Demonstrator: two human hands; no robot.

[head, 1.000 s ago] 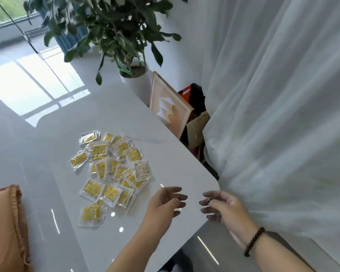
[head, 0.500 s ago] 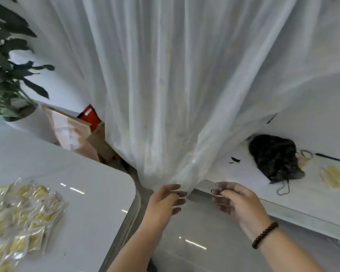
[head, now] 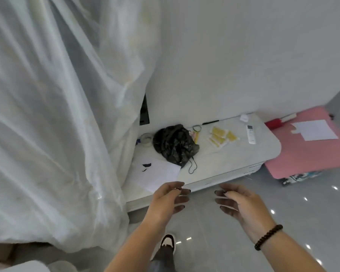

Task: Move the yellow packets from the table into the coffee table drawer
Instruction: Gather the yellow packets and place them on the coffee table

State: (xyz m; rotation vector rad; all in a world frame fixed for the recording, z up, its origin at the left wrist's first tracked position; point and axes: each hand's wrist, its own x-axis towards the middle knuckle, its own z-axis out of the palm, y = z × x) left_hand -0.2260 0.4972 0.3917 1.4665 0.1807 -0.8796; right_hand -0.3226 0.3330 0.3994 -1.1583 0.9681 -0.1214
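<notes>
- Head view: both hands were held out in front of the body above the grey floor (head: 214,242), empty. The left hand (head: 166,201) had its fingers (head: 182,199) loosely curled and parted, gripping nothing; the right hand (head: 241,203), with a dark bead bracelet (head: 268,236) at the wrist, was likewise half open and held nothing.
- A small cluster of yellow packets (head: 222,137) lay flat on the low white worktop (head: 234,160) against the wall, between a crumpled black bag (head: 175,145) and a white remote (head: 250,134).
- The packets lay ahead of the hands and toward the right, well apart from both; the cluster's long axis ran roughly along the worktop's length. The right hand looked the nearer, so I judged it the likelier to reach.
- A sheet of paper (head: 157,173) sat on the worktop's near end, just beyond the left fingertips.
- No open drawer could be made out; only a seam along the worktop's front edge (head: 224,178) showed.
- A sheer curtain (head: 57,114) filled the left side, and a pink mat (head: 306,146) lay right of the worktop.
</notes>
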